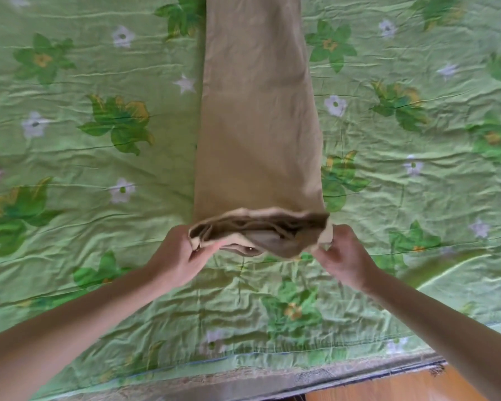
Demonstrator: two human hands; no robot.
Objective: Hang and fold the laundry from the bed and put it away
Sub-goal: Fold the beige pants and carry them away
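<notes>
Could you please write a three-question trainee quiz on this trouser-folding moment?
1. True or false: both hands grip the tan trousers.
2. Which corner does the left hand hold: a) near left, b) near right, c) far end?
3. What do the trousers lie on?

Key:
1. True; the right hand pinches the other near corner.
2. a.
3. The green flowered bedspread.
</notes>
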